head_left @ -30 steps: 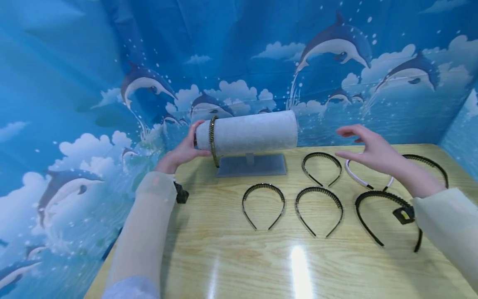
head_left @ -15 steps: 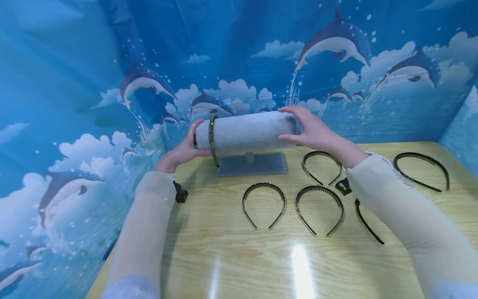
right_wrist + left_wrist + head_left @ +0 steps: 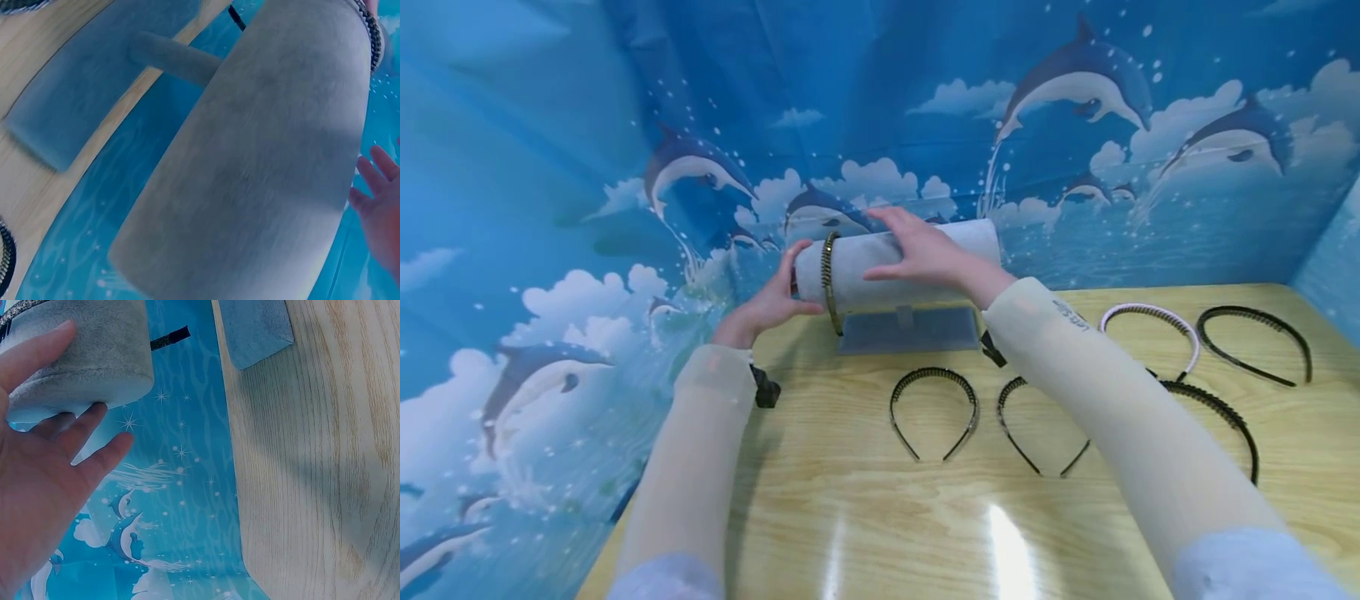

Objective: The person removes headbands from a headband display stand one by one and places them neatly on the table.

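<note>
Grey velvet display roll [image 3: 917, 267] stands on its base at the tabletop's [image 3: 865, 500] far edge, gold headband [image 3: 829, 283] seated near its left end. Our left hand [image 3: 767, 304] braces that end, fingers relaxed; right hand [image 3: 925, 254] lies flat across the roll, fingers straight, holding nothing. We judge steady bracing prevents tipping while adjusting the band.

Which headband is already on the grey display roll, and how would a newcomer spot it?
Find the grey velvet roll on its stand at the back of the wooden table. The gold-toned headband wraps round its left end, beside the left hand. Every other headband lies flat on the table.
</note>
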### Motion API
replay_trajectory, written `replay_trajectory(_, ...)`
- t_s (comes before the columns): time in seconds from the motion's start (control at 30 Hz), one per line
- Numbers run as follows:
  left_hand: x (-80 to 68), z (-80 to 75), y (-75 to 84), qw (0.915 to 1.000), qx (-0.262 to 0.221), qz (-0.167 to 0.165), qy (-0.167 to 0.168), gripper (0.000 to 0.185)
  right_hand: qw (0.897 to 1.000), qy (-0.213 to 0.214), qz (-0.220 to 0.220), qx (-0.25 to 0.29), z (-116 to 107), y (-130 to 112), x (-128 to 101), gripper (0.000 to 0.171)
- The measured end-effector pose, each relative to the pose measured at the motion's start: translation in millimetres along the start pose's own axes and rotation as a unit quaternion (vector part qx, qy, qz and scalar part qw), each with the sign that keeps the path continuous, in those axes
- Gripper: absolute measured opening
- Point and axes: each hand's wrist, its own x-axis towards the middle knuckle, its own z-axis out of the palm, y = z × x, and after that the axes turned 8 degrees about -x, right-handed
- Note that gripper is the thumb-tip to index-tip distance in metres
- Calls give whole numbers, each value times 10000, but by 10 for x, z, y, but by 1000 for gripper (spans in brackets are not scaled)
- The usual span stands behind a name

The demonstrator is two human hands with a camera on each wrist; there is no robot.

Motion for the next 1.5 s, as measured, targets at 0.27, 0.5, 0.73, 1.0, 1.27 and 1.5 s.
replay_trajectory(0.27, -18, 7, 27, 10000, 38, -12, 6, 99, 9997, -201, 97, -88, 140, -175, 271, 102)
replay_trajectory(0.5, -16, 21, 59, 10000, 55, -23, -6, 98, 9964, -276, 1, -796, 261, -239, 402, 105)
replay_trajectory(0.73, 7, 25, 76, 10000, 31, -70, 18, 98, 9926, -385, 24, -1148, 309, -343, 452, 104)
replay_trajectory(1.0, 54, 47, 63, 9999, -7, 152, 26, 99, 9863, -356, 138, -1607, 331, -343, 495, 103)
replay_trajectory(1.27, 2, 82, 115, 10000, -69, 46, -23, 99, 9895, -164, 145, -1426, 314, -247, 464, 99)
replay_trajectory(1.5, -137, 98, 256, 9997, -144, -175, 50, 98, 9910, -113, 11, -1335, 252, -121, 356, 98)
